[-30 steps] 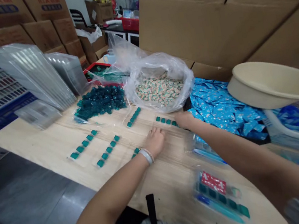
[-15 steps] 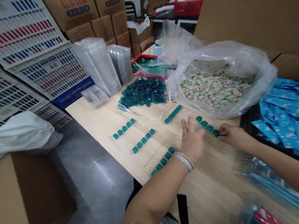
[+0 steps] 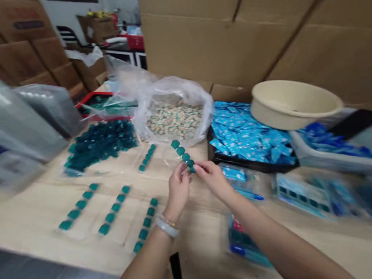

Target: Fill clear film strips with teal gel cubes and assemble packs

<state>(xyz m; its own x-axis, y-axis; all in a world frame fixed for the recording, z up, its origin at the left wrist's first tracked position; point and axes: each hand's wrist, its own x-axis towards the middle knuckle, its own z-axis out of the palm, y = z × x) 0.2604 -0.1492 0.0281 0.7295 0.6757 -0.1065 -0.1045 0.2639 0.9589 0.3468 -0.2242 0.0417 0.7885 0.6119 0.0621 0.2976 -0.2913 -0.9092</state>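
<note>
A strip of square teal pieces in clear film [image 3: 183, 155] hangs upright above the table's middle. My left hand [image 3: 179, 189] and my right hand [image 3: 212, 180] pinch its lower end between them. Several similar strips lie on the light wooden table [image 3: 22, 209] to my left, including one [image 3: 114, 210] and another [image 3: 145, 225] near my left wrist. Beyond them sits a heap of teal pieces on a clear bag [image 3: 99, 144]. A clear bag of pale wrapped pieces [image 3: 173, 120] stands just past the raised strip.
A black tray of blue sachets [image 3: 248, 136] and a beige plastic basin [image 3: 290, 105] stand to the right. Packed teal-and-blue items [image 3: 302, 196] lie at the right. Stacked clear trays [image 3: 0, 118] blur at the left, and large cardboard sheets [image 3: 210, 26] rise behind.
Both hands have come together and lifted a teal strip off the table. My view has swung right, bringing the basin and blue sachets further into the picture.
</note>
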